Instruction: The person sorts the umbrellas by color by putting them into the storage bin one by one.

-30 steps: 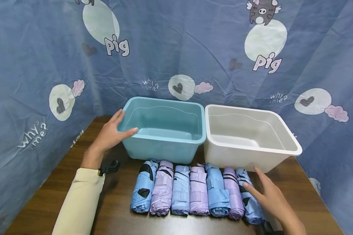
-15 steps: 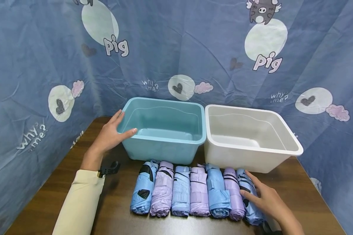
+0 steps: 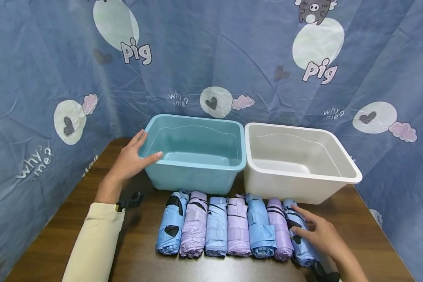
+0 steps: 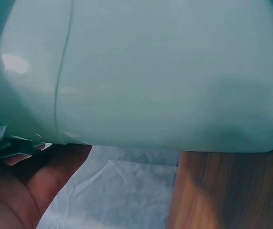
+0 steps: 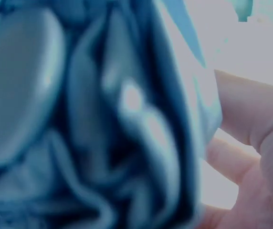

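My left hand (image 3: 128,162) rests at the near left corner of the teal bin (image 3: 192,178), thumb across its front rim and fingers along its left rim. In the left wrist view, fingers (image 4: 53,174) show beside the teal bin's wall (image 4: 151,86). My right hand (image 3: 320,235) lies over the rightmost blue folded umbrella (image 3: 301,250), index finger toward its far end and thumb on its black-patterned fabric; the other fingers are hidden. In the right wrist view, the bunched blue umbrella (image 5: 141,124) fills the left, with fingers (image 5: 251,105) right at its edge.
A white bin (image 3: 296,186) stands right beside the teal one. Several rolled blue and lilac umbrellas (image 3: 237,231) lie side by side in front of both bins. The brown wooden table (image 3: 141,250) backs onto a blue printed cloth (image 3: 183,47).
My right hand has moved left over the rightmost blue umbrella, its index finger coming off the white bin's front. The left hand stays on the teal bin. The head view has shifted slightly.
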The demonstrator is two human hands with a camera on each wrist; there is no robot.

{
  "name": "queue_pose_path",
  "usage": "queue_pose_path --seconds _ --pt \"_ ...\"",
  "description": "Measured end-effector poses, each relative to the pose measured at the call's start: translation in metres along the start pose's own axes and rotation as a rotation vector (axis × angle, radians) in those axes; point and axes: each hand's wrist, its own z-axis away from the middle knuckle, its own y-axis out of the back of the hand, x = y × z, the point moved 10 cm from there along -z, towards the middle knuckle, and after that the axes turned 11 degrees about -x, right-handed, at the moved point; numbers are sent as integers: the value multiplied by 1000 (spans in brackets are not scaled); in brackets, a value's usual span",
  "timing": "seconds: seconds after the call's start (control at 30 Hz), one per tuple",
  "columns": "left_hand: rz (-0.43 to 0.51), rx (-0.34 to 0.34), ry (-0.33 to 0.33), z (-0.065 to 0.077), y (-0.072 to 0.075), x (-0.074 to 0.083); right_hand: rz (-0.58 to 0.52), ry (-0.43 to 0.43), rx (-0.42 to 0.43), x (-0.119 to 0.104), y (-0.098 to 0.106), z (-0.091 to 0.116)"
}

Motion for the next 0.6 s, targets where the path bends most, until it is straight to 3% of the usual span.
queue_pose_path --seconds 0.33,0.6 --pt "1 17 -7 -1 1 3 -52 -38 76 9 10 12" --pt "-4 4 -10 -1 -1 1 -80 -32 151 1 28 27"
